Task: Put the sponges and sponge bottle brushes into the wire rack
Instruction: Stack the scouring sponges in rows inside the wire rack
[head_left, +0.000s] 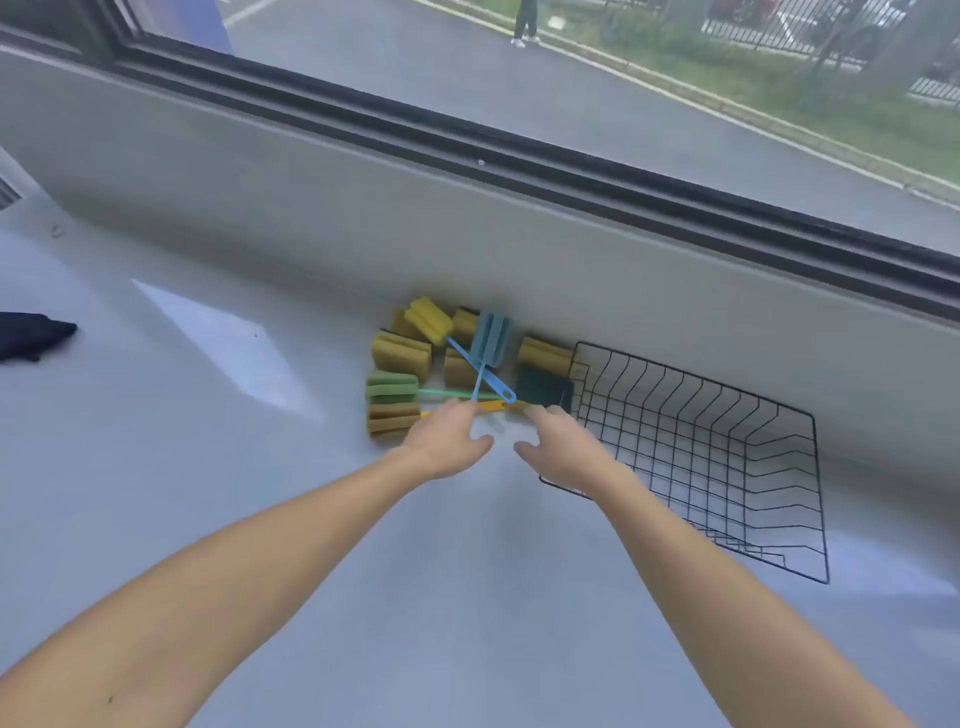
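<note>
A pile of yellow sponges (400, 351) lies against the low wall, with a dark green sponge (543, 387) next to the black wire rack (727, 447) on its right. A blue sponge bottle brush (491, 338) lies across the pile, and a green one (392, 387) and a yellow-handled one (394, 420) lie at the front. My left hand (447, 441) hovers over the brush handles with its fingers spread. My right hand (563, 447) is beside it, fingers apart, at the rack's left corner. Neither hand holds anything, and nothing lies in the rack.
A pale grey counter (260, 467) runs up to a low white wall under a window. A dark cloth-like object (31, 335) lies at the far left edge. A person stands outside on the road, far off.
</note>
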